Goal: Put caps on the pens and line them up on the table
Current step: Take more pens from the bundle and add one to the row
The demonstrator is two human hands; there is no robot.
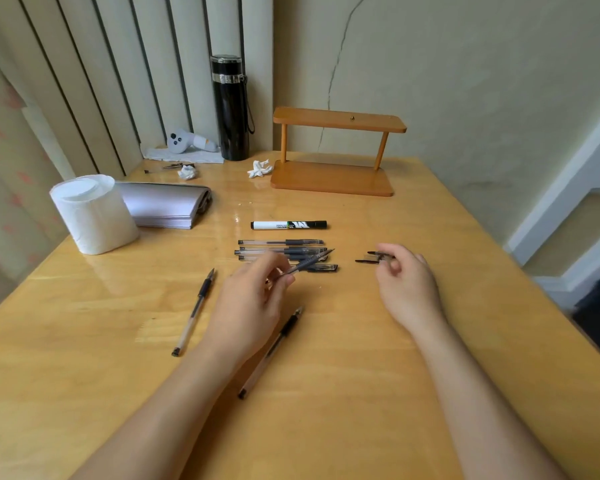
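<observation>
My left hand (253, 299) holds an uncapped gel pen (309, 263) by its barrel, tip pointing up and right. My right hand (406, 278) pinches a black pen cap (378, 253) at the table; a second cap (366, 261) lies just beside it. A capped white marker (288, 224) and several capped gel pens (281, 242) lie in a row of horizontal lines behind my left hand. Two uncapped gel pens lie loose: one (196, 310) at the left, one (274, 348) partly under my left wrist.
A toilet paper roll (90, 216) and folded grey cloth (167, 206) sit at the left. A wooden shelf stand (333, 150), black flask (231, 109), crumpled tissues (260, 169) and a white controller (187, 142) stand at the back. The table edge (534, 282) runs along the right.
</observation>
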